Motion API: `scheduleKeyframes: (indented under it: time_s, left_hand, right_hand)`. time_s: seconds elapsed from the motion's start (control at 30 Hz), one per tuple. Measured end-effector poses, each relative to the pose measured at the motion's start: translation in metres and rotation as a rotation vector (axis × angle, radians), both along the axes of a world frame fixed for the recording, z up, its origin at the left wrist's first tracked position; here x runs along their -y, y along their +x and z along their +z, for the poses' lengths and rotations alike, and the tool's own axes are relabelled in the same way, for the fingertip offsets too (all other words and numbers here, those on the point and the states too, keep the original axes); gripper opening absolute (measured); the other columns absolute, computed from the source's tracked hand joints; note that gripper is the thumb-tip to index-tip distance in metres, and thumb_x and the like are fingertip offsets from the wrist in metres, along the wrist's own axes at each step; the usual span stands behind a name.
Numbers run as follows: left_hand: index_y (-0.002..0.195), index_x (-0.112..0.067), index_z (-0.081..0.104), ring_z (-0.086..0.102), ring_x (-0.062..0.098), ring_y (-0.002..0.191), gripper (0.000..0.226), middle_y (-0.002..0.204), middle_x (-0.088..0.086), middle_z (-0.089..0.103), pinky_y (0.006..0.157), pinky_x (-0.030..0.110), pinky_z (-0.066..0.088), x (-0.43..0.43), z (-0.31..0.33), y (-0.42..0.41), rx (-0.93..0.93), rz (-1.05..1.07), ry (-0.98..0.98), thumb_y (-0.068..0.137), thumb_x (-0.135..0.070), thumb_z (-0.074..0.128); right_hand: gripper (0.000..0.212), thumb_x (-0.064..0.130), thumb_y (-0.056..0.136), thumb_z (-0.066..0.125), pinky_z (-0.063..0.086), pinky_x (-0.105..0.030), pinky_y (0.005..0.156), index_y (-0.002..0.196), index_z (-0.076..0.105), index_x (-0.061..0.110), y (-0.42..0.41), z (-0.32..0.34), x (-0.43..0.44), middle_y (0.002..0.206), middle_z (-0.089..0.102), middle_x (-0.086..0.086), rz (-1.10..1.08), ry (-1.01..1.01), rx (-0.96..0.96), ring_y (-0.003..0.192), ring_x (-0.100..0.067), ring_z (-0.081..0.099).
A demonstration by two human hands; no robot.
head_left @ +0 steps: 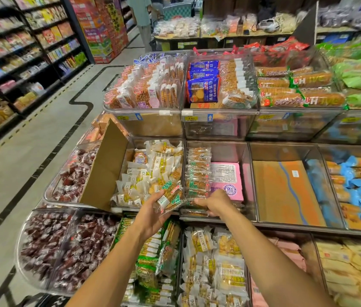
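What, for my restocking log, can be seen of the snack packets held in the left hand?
The snack packets form a small fanned stack of flat, clear plastic wrappers with green-and-white print and a red spot, and orange-brown crackers show inside. The left hand grips them from below, tilted, near the clear bin wall. They look sealed and match the row of packets standing in the bin beyond. The right hand is close beside them; whether it touches them cannot be told.
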State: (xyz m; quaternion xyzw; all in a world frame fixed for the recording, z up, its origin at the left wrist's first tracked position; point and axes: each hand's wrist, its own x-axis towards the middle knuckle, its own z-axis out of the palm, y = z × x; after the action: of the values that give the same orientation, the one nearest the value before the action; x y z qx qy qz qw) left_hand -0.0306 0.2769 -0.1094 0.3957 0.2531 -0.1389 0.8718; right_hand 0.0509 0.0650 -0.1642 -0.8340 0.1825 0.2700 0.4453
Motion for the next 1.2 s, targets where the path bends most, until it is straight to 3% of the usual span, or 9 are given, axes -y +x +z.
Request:
scheduleKeyframes:
  time_s: [0.2,0.47,0.63,0.7,0.8,0.93,1.07,1.13,1.2]
  left_hand:
    - [0.13,-0.004,0.064,0.076,0.026,0.077,0.033,0.11,0.02,0.075,0.057,0.028,0.061,0.0,0.001,0.0,-0.018,-0.024,0.037,0.102,-0.022,0.063]
    - [0.136,0.0,0.062,0.075,0.029,0.086,0.041,0.115,0.022,0.073,0.063,0.03,0.064,-0.001,0.0,0.0,-0.017,-0.016,0.022,0.102,-0.022,0.063]
    - [0.133,-0.001,0.063,0.076,0.026,0.08,0.037,0.109,0.02,0.075,0.059,0.028,0.062,0.001,0.001,-0.001,-0.02,-0.018,0.043,0.102,-0.022,0.063]
    - [0.129,-0.002,0.064,0.076,0.026,0.077,0.033,0.104,0.019,0.076,0.059,0.029,0.063,0.001,0.003,-0.001,-0.022,-0.025,0.053,0.102,-0.022,0.063]
    - [0.118,-0.006,0.068,0.076,0.023,0.075,0.024,0.098,0.016,0.078,0.064,0.028,0.064,0.003,0.007,-0.002,-0.021,-0.046,0.089,0.103,-0.023,0.061]
    - [0.115,-0.008,0.065,0.076,0.023,0.075,0.02,0.096,0.015,0.078,0.061,0.028,0.063,0.005,0.006,-0.003,-0.017,-0.047,0.117,0.103,-0.023,0.061]
    - [0.117,-0.007,0.065,0.076,0.023,0.075,0.02,0.095,0.015,0.078,0.059,0.028,0.062,0.006,0.007,-0.002,-0.009,-0.056,0.119,0.103,-0.022,0.06]
    - [0.113,-0.009,0.066,0.076,0.02,0.075,0.017,0.092,0.011,0.079,0.066,0.03,0.062,0.007,0.007,-0.001,-0.001,-0.062,0.146,0.103,-0.022,0.06]
    - [0.115,-0.01,0.067,0.076,0.021,0.083,0.018,0.098,0.011,0.08,0.08,0.035,0.06,0.006,0.007,0.001,0.01,-0.067,0.158,0.103,-0.022,0.06]
  right_hand:
    - [0.068,0.037,0.075,0.093,0.056,-0.043,0.099,0.125,0.059,0.004,-0.003,0.003,0.003,0.13,0.066,-0.009,0.027,0.124,-0.075,0.114,-0.025,0.062]
    - [0.055,0.055,0.092,0.073,0.053,-0.038,0.095,0.126,0.059,0.016,-0.017,0.023,0.015,0.123,0.065,-0.003,0.347,-0.092,0.095,0.108,-0.019,0.062]
    - [0.105,0.094,0.08,0.044,0.054,-0.045,0.103,0.152,0.05,0.017,-0.013,0.024,0.014,0.154,0.052,-0.006,0.059,0.194,0.001,0.133,-0.028,0.054]
    - [0.11,0.096,0.074,0.05,0.052,-0.048,0.106,0.15,0.051,0.016,-0.008,0.008,0.011,0.146,0.057,-0.007,-0.015,0.208,0.001,0.13,-0.028,0.057]
    - [0.075,0.061,0.091,0.07,0.051,-0.05,0.107,0.143,0.05,0.01,-0.005,-0.005,0.006,0.135,0.062,-0.009,-0.036,0.134,0.024,0.122,-0.029,0.06]
    - [0.075,0.022,0.081,0.088,0.052,-0.052,0.107,0.141,0.047,0.004,0.007,-0.011,0.007,0.136,0.06,-0.011,-0.061,0.238,-0.089,0.126,-0.033,0.059]
    - [0.114,0.067,0.04,0.095,0.056,-0.055,0.102,0.136,0.059,0.019,0.022,-0.046,0.012,0.135,0.065,-0.008,-0.212,0.402,-0.121,0.121,-0.033,0.064]
    - [0.113,0.076,0.053,0.089,0.056,-0.051,0.101,0.142,0.055,0.016,0.005,-0.012,0.006,0.14,0.062,-0.008,-0.257,0.385,-0.12,0.124,-0.034,0.062]
    - [0.086,0.058,0.081,0.083,0.057,-0.045,0.099,0.145,0.05,0.01,-0.002,0.003,0.002,0.142,0.058,-0.01,-0.262,0.339,-0.07,0.128,-0.034,0.058]
